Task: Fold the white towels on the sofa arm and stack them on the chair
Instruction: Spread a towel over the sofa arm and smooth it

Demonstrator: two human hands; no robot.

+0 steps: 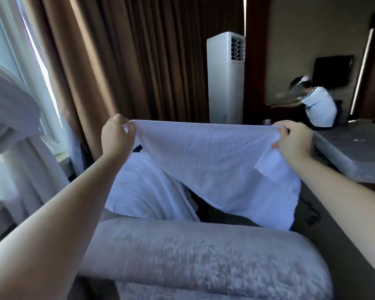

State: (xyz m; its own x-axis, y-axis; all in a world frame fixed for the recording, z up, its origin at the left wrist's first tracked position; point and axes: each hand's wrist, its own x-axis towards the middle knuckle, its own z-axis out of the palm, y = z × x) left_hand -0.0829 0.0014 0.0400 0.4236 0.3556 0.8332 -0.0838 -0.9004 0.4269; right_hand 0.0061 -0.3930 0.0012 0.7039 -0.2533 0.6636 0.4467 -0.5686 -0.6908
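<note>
Above sofa arm (pixel 193 252) — holding white towel (pixel 204 156) stretched wide in air, pinching top left corner with left hand (pixel 116 137), top right corner with right hand (pixel 292 139) — hanging slack in front of white cloth heap (pixel 143 191).

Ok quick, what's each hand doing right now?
Left hand: closed, pinching one top corner of the white towel.
Right hand: closed, gripping the towel's other top corner.
</note>
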